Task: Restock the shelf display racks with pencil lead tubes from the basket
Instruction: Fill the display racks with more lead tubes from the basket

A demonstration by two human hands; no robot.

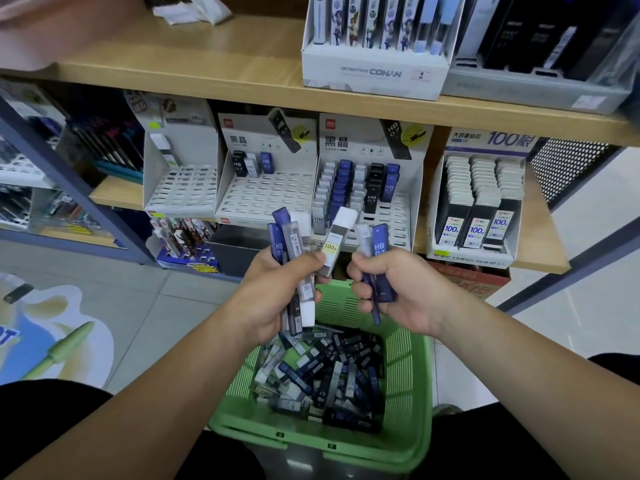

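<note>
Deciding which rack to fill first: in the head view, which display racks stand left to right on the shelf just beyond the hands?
Nearly empty white rack → rack with three tubes → partly filled rack → full 100-count rack.

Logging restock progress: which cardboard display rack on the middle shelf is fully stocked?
The rightmost white cardboard rack, headed 100: three packed columns of black white-capped tubes. The three racks left of it show bare slots.
</note>
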